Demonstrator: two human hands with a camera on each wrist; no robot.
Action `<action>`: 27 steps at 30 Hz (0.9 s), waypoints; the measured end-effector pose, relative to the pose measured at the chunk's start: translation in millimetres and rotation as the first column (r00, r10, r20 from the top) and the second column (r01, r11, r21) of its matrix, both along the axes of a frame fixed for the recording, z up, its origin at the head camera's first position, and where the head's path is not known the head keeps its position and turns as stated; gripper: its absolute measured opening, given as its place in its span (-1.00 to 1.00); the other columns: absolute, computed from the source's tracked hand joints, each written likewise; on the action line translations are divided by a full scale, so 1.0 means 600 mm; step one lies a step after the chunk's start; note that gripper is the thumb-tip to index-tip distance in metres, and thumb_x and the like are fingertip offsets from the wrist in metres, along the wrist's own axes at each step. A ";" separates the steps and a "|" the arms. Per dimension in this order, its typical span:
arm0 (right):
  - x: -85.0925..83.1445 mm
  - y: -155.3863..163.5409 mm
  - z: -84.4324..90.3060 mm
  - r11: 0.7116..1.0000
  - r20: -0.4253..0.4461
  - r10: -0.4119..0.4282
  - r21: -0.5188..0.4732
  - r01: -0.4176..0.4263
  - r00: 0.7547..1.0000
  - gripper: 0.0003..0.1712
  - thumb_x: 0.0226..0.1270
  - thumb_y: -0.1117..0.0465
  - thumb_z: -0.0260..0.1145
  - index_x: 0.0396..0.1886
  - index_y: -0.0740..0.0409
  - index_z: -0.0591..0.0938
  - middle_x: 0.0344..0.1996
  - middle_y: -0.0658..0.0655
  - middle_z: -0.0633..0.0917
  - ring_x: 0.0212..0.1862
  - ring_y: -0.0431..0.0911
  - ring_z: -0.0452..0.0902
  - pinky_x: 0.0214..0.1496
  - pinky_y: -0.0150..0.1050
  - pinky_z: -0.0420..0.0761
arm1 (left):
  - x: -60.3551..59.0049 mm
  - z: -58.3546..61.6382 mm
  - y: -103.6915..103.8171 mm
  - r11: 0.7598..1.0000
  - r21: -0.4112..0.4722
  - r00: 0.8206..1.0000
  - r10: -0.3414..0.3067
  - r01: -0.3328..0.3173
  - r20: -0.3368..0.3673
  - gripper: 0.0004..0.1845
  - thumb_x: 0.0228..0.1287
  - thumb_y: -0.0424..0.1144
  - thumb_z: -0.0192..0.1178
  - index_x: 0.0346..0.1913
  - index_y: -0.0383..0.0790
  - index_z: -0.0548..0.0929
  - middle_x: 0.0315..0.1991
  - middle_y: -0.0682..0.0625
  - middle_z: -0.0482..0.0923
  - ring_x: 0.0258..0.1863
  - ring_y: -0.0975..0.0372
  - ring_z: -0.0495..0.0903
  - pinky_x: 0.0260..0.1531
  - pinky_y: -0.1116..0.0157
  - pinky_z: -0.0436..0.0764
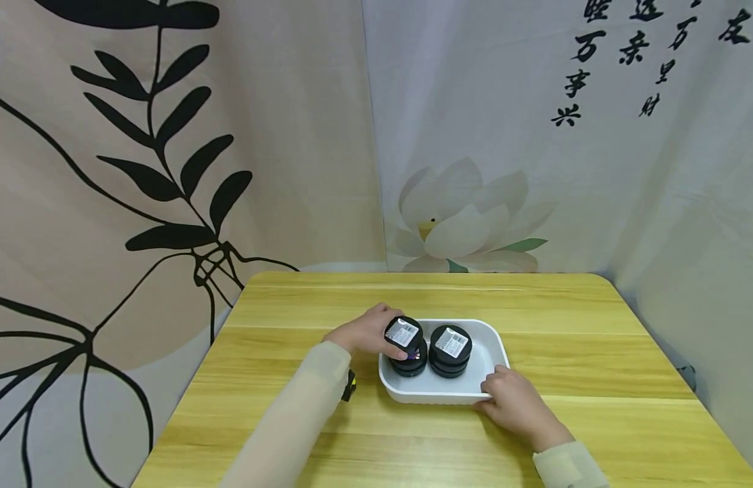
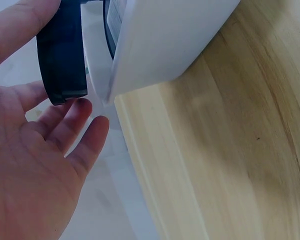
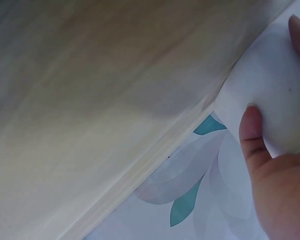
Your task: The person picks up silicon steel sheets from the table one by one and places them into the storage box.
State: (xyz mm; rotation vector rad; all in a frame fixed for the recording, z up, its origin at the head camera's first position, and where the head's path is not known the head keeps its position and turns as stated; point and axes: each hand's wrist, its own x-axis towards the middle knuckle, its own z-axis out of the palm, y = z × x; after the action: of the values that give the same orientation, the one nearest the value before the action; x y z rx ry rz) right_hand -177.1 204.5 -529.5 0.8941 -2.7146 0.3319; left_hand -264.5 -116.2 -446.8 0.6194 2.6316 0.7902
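Wooden table [image 1: 565, 352], light yellow grain, rounded corners. Printed cloth hangs behind and to both sides: black leaf branches on beige at left, a pale lotus [image 1: 467, 220] and black calligraphy on grey at right.

White tray [image 1: 495, 342] sits near the table's middle, toward the near edge. In it, two stacks of round black tins, each top tin bearing a white label. Left stack [image 1: 406, 349] and right stack [image 1: 451, 351] stand just beside each other.

Left hand [image 1: 367, 332] comes in over the tray's left rim. Fingers and thumb curl round the top tin [image 1: 403, 333] of the left stack; that tin sits tilted on the ones beneath. Left wrist view shows the dark tin edge [image 2: 62, 55] against the fingers, tray wall close by. Forearm in a pale beige sleeve [image 1: 291, 423].

Right hand [image 1: 513, 403] at the tray's near right corner. Fingers lie fairly straight against the rim and outer wall, thumb [image 3: 252, 132] pressed on the white side; nothing held inside the hand.
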 end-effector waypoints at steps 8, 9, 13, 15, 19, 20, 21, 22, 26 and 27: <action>-0.001 0.000 -0.001 1.000 0.002 0.000 0.001 0.000 1.000 -0.64 -0.04 0.00 0.61 -0.69 -0.10 0.55 -0.64 -0.21 0.52 -0.44 -0.23 0.32 -0.39 -0.30 0.39 | -0.008 -0.010 0.008 1.000 -0.005 1.000 0.013 -0.013 -0.001 -0.09 -0.05 0.07 0.59 0.39 -0.05 0.44 0.13 -0.05 0.37 0.08 0.15 0.38 0.23 0.08 0.46; -0.001 0.001 -0.002 1.000 0.002 -0.001 0.002 0.001 1.000 -0.64 -0.04 0.00 0.61 -0.69 -0.10 0.55 -0.64 -0.21 0.52 -0.44 -0.24 0.32 -0.39 -0.30 0.39 | -0.009 -0.010 0.009 1.000 -0.003 1.000 0.015 -0.015 0.000 -0.09 -0.05 0.07 0.59 0.40 -0.06 0.44 0.13 -0.06 0.38 0.08 0.14 0.39 0.23 0.08 0.46; -0.001 0.001 -0.002 1.000 -0.003 0.002 -0.002 -0.002 1.000 -0.63 -0.04 0.01 0.61 -0.70 -0.10 0.54 -0.64 -0.21 0.52 -0.44 -0.23 0.32 -0.39 -0.29 0.39 | -0.012 -0.014 0.015 1.000 -0.004 1.000 0.028 -0.027 0.008 -0.06 -0.06 0.06 0.59 0.41 -0.10 0.42 0.14 -0.08 0.38 0.06 0.15 0.41 0.23 0.10 0.48; 0.000 0.000 -0.001 1.000 -0.009 0.002 -0.004 -0.003 1.000 -0.63 -0.05 0.01 0.61 -0.70 -0.10 0.54 -0.64 -0.21 0.51 -0.44 -0.23 0.32 -0.39 -0.29 0.39 | -0.012 -0.015 0.018 0.999 -0.009 0.999 0.042 -0.042 0.026 -0.05 -0.06 0.07 0.59 0.42 -0.11 0.41 0.14 -0.07 0.38 0.05 0.15 0.42 0.22 0.11 0.49; 0.000 0.000 0.000 1.000 -0.010 0.001 -0.004 -0.001 1.000 -0.63 -0.05 0.01 0.61 -0.70 -0.10 0.54 -0.65 -0.21 0.51 -0.44 -0.23 0.32 -0.40 -0.29 0.39 | -0.011 -0.010 0.026 0.998 -0.007 0.995 0.069 -0.068 0.074 -0.05 -0.05 0.05 0.60 0.42 -0.11 0.41 0.15 -0.09 0.38 0.05 0.12 0.43 0.22 0.07 0.49; 0.000 0.000 0.001 1.000 -0.010 0.001 -0.003 -0.001 1.000 -0.63 -0.05 0.01 0.61 -0.70 -0.10 0.54 -0.65 -0.21 0.52 -0.44 -0.23 0.32 -0.40 -0.29 0.39 | -0.009 -0.008 0.028 0.997 -0.012 0.994 0.073 -0.072 0.084 -0.06 -0.05 0.05 0.60 0.42 -0.11 0.41 0.16 -0.09 0.38 0.05 0.12 0.43 0.23 0.06 0.49; 0.000 0.000 0.001 1.000 -0.008 0.001 -0.003 -0.001 1.000 -0.63 -0.05 0.01 0.61 -0.70 -0.10 0.54 -0.65 -0.21 0.52 -0.44 -0.23 0.32 -0.40 -0.29 0.39 | -0.008 -0.006 0.029 0.997 -0.019 0.993 0.076 -0.074 0.093 -0.06 -0.04 0.06 0.59 0.42 -0.11 0.40 0.17 -0.10 0.38 0.06 0.11 0.43 0.23 0.05 0.49; 0.000 -0.001 0.002 1.000 -0.007 0.002 -0.003 -0.002 1.000 -0.64 -0.05 0.01 0.61 -0.70 -0.10 0.55 -0.65 -0.21 0.52 -0.44 -0.23 0.32 -0.40 -0.29 0.39 | -0.007 -0.004 0.031 0.997 -0.025 0.992 0.078 -0.076 0.101 -0.06 -0.03 0.06 0.59 0.42 -0.11 0.40 0.19 -0.11 0.38 0.07 0.10 0.43 0.24 0.04 0.48; 0.000 -0.001 0.001 1.000 -0.007 0.003 -0.002 -0.003 1.000 -0.64 -0.05 0.02 0.61 -0.70 -0.09 0.55 -0.65 -0.22 0.51 -0.45 -0.24 0.32 -0.39 -0.29 0.39 | -0.005 0.002 0.037 0.995 -0.077 0.992 0.078 -0.070 0.103 -0.06 0.00 0.09 0.56 0.44 -0.10 0.38 0.22 -0.12 0.37 0.11 0.10 0.41 0.23 0.06 0.48; 0.000 -0.001 0.001 1.000 -0.006 0.002 -0.001 -0.002 1.000 -0.64 -0.05 0.02 0.61 -0.70 -0.09 0.55 -0.65 -0.22 0.51 -0.44 -0.24 0.32 -0.39 -0.29 0.39 | -0.005 0.003 0.038 0.994 -0.085 0.992 0.078 -0.069 0.099 -0.06 -0.01 0.09 0.56 0.43 -0.11 0.39 0.22 -0.12 0.38 0.11 0.10 0.42 0.23 0.06 0.48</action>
State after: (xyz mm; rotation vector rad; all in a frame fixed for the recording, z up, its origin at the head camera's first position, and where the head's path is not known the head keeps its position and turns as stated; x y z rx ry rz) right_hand -177.2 203.9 -528.9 0.8964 -2.7076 0.3307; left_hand -267.5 -93.5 -444.9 0.4502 2.5913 0.7114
